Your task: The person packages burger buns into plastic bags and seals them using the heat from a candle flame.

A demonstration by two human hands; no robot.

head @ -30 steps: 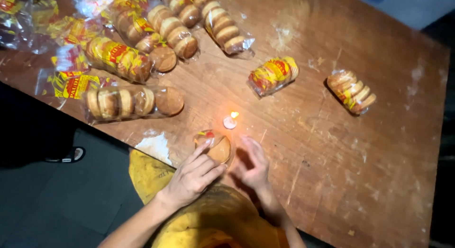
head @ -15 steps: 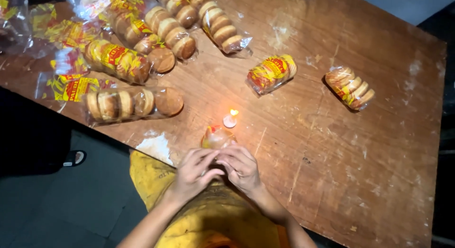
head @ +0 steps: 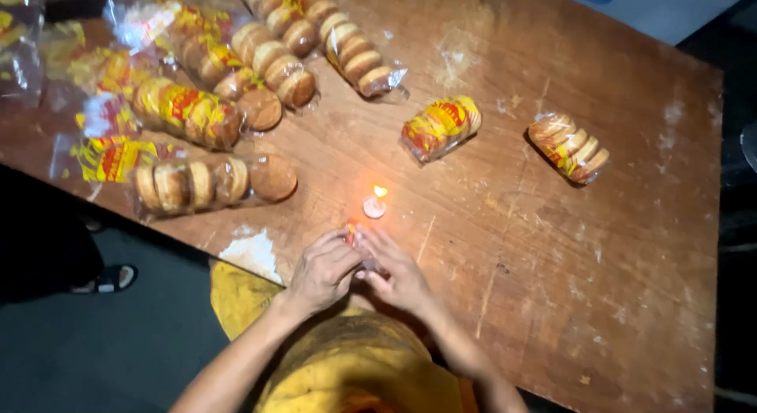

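My left hand (head: 322, 269) and right hand (head: 398, 272) are pressed together, fingers curled tight around a little biscuit packet (head: 352, 233) at the near edge of the wooden table (head: 615, 247), just beside the small lit candle (head: 374, 205). I think the packet is light, its clear wrap thin and slippery, and the biscuits break easily. So I would pinch it gently by the loose end of the wrap.

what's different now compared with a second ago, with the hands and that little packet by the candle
Both hands have closed together over the small packet: the left hand and right hand were apart with it in plain view, and now nearly cover it near the table's edge. The lit candle, the biscuit packs and the wooden table are unchanged.
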